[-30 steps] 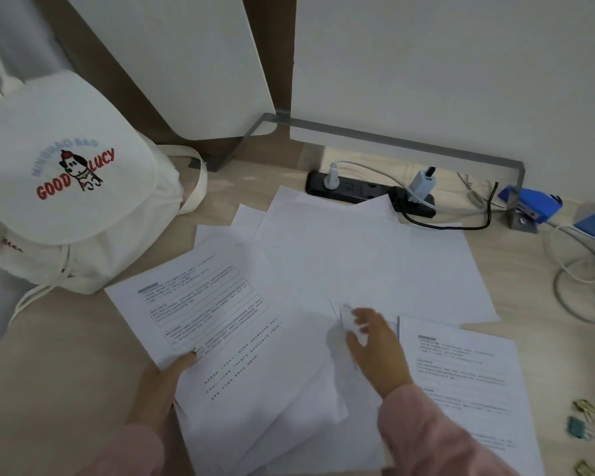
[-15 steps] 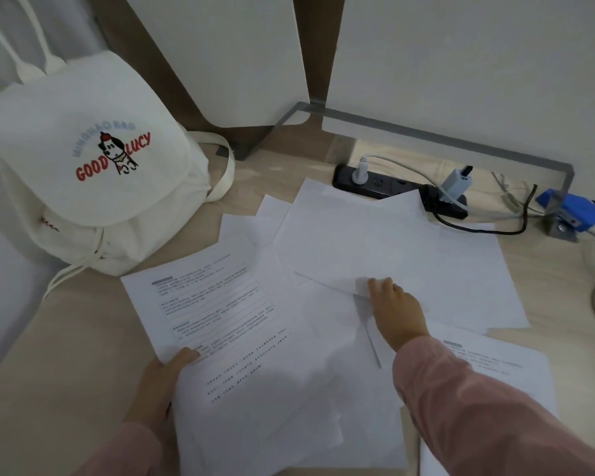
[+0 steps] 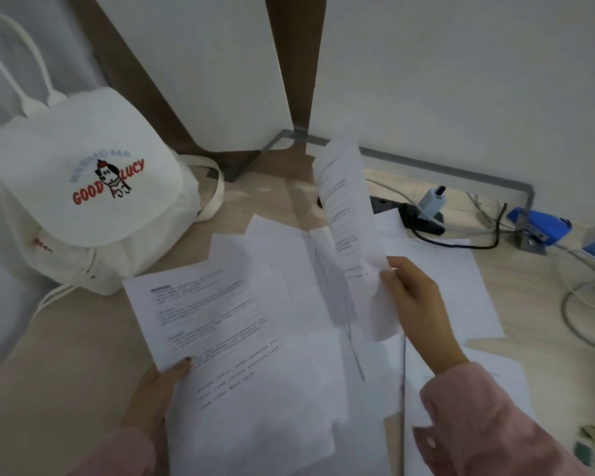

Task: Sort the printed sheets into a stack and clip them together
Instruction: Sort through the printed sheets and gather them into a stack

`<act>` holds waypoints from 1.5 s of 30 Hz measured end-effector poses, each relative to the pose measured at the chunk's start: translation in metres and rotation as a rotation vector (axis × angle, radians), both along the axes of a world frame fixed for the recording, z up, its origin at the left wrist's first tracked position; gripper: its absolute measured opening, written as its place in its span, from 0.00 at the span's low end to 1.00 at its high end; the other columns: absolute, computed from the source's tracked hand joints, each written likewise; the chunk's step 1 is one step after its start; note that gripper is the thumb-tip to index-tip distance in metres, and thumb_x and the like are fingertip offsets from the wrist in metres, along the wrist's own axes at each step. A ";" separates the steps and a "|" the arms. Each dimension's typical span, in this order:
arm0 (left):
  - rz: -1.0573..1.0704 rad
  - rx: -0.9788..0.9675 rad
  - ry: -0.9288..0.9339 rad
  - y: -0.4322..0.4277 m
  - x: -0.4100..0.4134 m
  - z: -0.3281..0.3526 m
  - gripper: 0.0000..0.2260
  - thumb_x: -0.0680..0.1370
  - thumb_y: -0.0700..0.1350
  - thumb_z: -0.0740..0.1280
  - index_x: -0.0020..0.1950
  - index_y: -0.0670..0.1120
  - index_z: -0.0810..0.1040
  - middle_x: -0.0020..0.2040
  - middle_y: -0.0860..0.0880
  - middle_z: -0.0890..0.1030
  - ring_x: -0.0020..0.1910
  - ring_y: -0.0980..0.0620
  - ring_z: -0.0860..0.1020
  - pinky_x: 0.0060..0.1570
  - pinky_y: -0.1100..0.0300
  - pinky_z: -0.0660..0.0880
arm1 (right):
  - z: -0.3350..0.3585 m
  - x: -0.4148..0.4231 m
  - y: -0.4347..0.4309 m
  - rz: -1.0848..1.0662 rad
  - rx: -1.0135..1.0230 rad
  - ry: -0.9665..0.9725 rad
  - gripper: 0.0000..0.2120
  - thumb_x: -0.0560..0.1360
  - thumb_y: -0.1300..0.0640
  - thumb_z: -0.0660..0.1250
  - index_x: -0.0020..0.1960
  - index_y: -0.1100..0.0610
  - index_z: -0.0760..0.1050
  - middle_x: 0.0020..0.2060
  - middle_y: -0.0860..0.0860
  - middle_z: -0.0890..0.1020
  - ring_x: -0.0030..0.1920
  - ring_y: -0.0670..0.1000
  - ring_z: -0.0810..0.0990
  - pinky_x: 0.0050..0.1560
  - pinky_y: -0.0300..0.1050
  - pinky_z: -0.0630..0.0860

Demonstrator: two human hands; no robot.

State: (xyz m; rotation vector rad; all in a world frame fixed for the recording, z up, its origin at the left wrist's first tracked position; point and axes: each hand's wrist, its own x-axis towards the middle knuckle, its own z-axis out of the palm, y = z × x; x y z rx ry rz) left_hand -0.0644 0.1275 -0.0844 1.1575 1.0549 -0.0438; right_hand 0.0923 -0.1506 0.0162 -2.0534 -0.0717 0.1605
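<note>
Several white printed sheets [image 3: 437,269] lie overlapping on the wooden desk. My left hand [image 3: 155,389] grips the lower left corner of a printed sheet [image 3: 220,324] that lies on top of the pile. My right hand [image 3: 416,304] pinches another printed sheet [image 3: 347,214] by its near end and holds it up on edge, curled and blurred, above the pile. Small binder clips [image 3: 589,441] lie at the lower right, partly cut off by the frame.
A white canvas backpack [image 3: 83,197] sits at the left on the desk. A black power strip [image 3: 423,221] with a charger and cables, and a blue stapler [image 3: 543,228], line the back right. White panels and a metal bracket stand behind.
My right hand has picked a sheet off the pile and raised it upright. My left hand has kept its hold on the printed sheet.
</note>
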 end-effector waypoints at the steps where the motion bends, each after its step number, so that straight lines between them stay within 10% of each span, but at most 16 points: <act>1: 0.001 -0.011 -0.022 -0.002 0.002 0.002 0.14 0.76 0.40 0.65 0.61 0.43 0.74 0.53 0.45 0.79 0.48 0.46 0.77 0.52 0.52 0.73 | 0.014 -0.005 -0.002 0.025 0.137 0.067 0.09 0.78 0.61 0.58 0.50 0.54 0.77 0.41 0.54 0.83 0.40 0.46 0.79 0.42 0.35 0.74; 9: -0.059 -0.030 -0.110 -0.013 0.017 0.014 0.08 0.77 0.35 0.62 0.54 0.41 0.75 0.43 0.48 0.83 0.38 0.51 0.80 0.45 0.60 0.74 | 0.033 -0.026 -0.040 0.049 0.728 0.460 0.15 0.72 0.56 0.60 0.56 0.57 0.76 0.51 0.53 0.83 0.50 0.49 0.82 0.48 0.42 0.78; 12: -0.098 -0.053 -0.108 -0.018 0.016 0.016 0.07 0.76 0.34 0.61 0.46 0.44 0.77 0.31 0.55 0.84 0.32 0.54 0.82 0.32 0.62 0.77 | -0.003 -0.044 -0.047 0.004 0.491 0.570 0.08 0.73 0.60 0.62 0.46 0.54 0.79 0.41 0.50 0.84 0.41 0.47 0.81 0.41 0.40 0.74; 16: -0.092 -0.099 -0.076 -0.028 0.014 0.014 0.05 0.77 0.37 0.62 0.47 0.45 0.77 0.45 0.46 0.81 0.44 0.48 0.78 0.52 0.51 0.71 | -0.058 -0.070 -0.044 -0.061 0.047 0.622 0.13 0.74 0.66 0.63 0.37 0.52 0.78 0.27 0.46 0.81 0.30 0.44 0.78 0.33 0.33 0.73; 19: -0.042 -0.217 -0.032 -0.039 0.018 0.017 0.15 0.80 0.46 0.59 0.61 0.39 0.74 0.59 0.38 0.77 0.58 0.38 0.75 0.52 0.50 0.72 | -0.088 -0.086 -0.035 -0.047 -0.133 0.620 0.06 0.76 0.63 0.61 0.46 0.54 0.74 0.37 0.51 0.80 0.38 0.50 0.77 0.38 0.35 0.73; 24: -0.164 -0.161 -0.106 -0.052 0.013 0.014 0.14 0.77 0.46 0.63 0.63 0.47 0.73 0.56 0.48 0.79 0.50 0.50 0.77 0.55 0.53 0.70 | -0.099 -0.093 -0.018 0.048 -0.235 0.558 0.06 0.77 0.60 0.58 0.51 0.52 0.71 0.44 0.54 0.81 0.45 0.53 0.78 0.45 0.41 0.73; 29: -0.337 0.001 -0.104 -0.057 0.019 0.033 0.19 0.76 0.39 0.65 0.67 0.43 0.71 0.56 0.48 0.79 0.53 0.48 0.76 0.63 0.52 0.69 | -0.089 -0.080 -0.011 0.082 -0.072 0.497 0.15 0.75 0.58 0.65 0.60 0.50 0.70 0.55 0.50 0.76 0.52 0.47 0.74 0.52 0.33 0.70; 35: -0.597 0.036 -0.299 -0.051 0.036 0.089 0.21 0.56 0.56 0.79 0.48 0.56 0.83 0.49 0.58 0.85 0.50 0.58 0.82 0.43 0.65 0.78 | -0.054 -0.047 -0.018 0.062 0.254 0.569 0.38 0.69 0.48 0.72 0.73 0.49 0.56 0.66 0.43 0.66 0.67 0.47 0.67 0.65 0.41 0.64; 38: -0.651 0.051 -0.439 -0.051 0.045 0.114 0.23 0.53 0.61 0.78 0.47 0.61 0.84 0.52 0.56 0.84 0.52 0.57 0.82 0.46 0.63 0.79 | -0.025 -0.039 -0.024 0.109 0.468 0.565 0.30 0.69 0.51 0.72 0.68 0.49 0.66 0.60 0.45 0.79 0.59 0.46 0.78 0.59 0.44 0.75; 45: -0.470 0.243 -0.593 -0.057 0.059 0.134 0.16 0.69 0.37 0.70 0.42 0.60 0.84 0.46 0.58 0.85 0.46 0.58 0.83 0.40 0.68 0.78 | 0.036 -0.043 -0.029 0.036 0.576 0.222 0.13 0.74 0.66 0.64 0.56 0.57 0.78 0.51 0.48 0.85 0.52 0.45 0.82 0.47 0.34 0.77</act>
